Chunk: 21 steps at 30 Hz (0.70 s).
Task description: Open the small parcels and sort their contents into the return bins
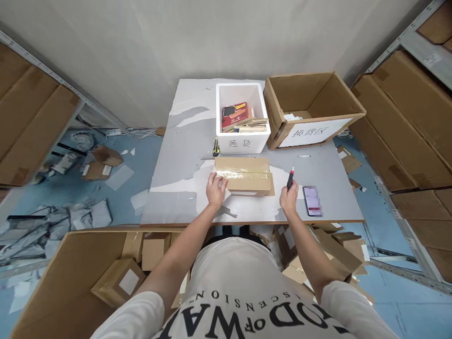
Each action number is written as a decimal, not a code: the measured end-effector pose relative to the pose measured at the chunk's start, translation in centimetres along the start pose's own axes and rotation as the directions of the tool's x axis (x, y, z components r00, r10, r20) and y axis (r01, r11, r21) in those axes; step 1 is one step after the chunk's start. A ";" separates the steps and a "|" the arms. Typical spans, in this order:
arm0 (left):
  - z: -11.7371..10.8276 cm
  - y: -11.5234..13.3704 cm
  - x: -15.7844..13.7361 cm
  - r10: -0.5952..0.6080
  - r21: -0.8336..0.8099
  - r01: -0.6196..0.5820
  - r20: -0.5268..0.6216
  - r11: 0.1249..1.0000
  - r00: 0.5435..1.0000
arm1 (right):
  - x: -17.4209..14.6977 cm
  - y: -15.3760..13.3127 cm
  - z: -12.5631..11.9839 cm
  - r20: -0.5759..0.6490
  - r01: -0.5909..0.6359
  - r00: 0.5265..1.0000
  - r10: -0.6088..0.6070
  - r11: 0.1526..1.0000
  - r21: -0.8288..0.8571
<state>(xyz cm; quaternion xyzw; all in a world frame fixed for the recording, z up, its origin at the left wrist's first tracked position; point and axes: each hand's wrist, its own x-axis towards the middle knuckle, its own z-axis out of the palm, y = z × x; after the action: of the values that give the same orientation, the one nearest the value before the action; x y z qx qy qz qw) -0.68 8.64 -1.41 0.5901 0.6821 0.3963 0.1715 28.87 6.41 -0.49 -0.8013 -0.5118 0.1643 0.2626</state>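
Note:
A taped cardboard box (243, 175) lies on the table in front of me, clear tape running along its top. My left hand (216, 189) holds its left end, with fingers and thumb against the cardboard. To the right of the box, my right hand (288, 197) is closed around a slim black tool with a red and pale tip (290, 179). That tip points away from me; the tool's exact kind is too small to tell. Right of that hand lies a phone (312, 201) with its screen lit.
Behind the box stand a white foam box (243, 142) holding books (236, 114) and an open carton (318, 134) with a handwritten label. A yellow-black utility knife (216, 148) lies left of the foam box. Below the table's front edge, a large carton (88, 268) holds smaller boxes. Shelves flank both sides.

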 end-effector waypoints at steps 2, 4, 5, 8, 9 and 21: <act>-0.3 0.2 -0.1 -0.029 0.018 0.029 0.015 0.999 0.999 | 0.2 -2.6 -0.5 0.014 0.209 0.978 -0.210 0.977 0.046; -0.8 0.5 -0.3 -0.074 0.036 0.072 0.046 0.997 0.996 | 0.1 -4.8 -0.6 0.141 0.355 0.923 -0.358 0.934 0.049; -1.0 0.6 -0.4 -0.097 0.044 0.094 0.062 0.995 0.993 | 0.1 -5.6 -0.5 0.203 0.398 0.895 -0.398 0.916 0.043; -1.6 1.0 -0.9 -0.141 0.059 0.136 0.101 0.989 0.985 | -0.1 -6.8 -0.1 0.305 0.445 0.852 -0.426 0.895 0.009; -1.6 1.1 -1.1 -0.152 0.056 0.147 0.110 0.988 0.982 | -0.1 -6.8 -0.1 0.318 0.446 0.849 -0.422 0.895 -0.004; -0.3 0.6 -1.2 -0.486 -0.159 0.490 0.064 0.857 0.871 | 0.7 -6.3 -1.0 0.415 0.461 0.807 -0.420 0.887 0.001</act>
<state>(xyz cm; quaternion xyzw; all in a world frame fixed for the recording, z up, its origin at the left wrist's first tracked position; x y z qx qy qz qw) -0.21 7.37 -1.03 0.3854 0.7712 0.3902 0.3233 25.11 8.96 3.97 -0.6211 -0.7342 0.2346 0.1417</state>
